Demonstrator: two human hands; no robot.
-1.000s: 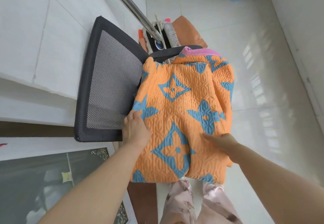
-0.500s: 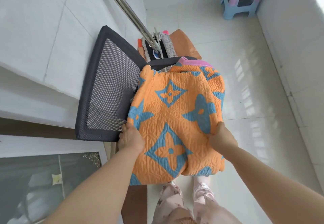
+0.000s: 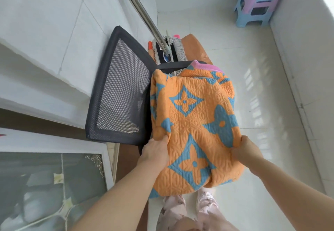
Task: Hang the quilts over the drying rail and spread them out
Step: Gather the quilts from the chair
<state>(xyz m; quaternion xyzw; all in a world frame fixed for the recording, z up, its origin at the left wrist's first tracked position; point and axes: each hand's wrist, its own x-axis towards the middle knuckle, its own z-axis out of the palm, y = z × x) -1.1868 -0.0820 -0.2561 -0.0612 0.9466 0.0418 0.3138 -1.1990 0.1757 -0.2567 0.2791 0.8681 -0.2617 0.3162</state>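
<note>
Head view: folded orange quilt [image 3: 194, 122] with blue flower shapes, bunched on mesh-backed chair [image 3: 119, 93]. Left hand [image 3: 155, 152] clamped on near-left edge, fingers buried in fabric. Right hand [image 3: 246, 150] pinching near-right edge, fabric puckered at grip. Pink cloth [image 3: 207, 66] poking out behind quilt. Metal pole [image 3: 142, 12] slanting above chair, mop head [image 3: 167, 50] at its lower end. Stacked plastic stools [image 3: 258, 3] far right, well apart.

right hand [image 3: 245, 152] now gripping orange quilt [image 3: 195, 122] edge, quilt bunched and lifted slightly, view tilted up
</note>
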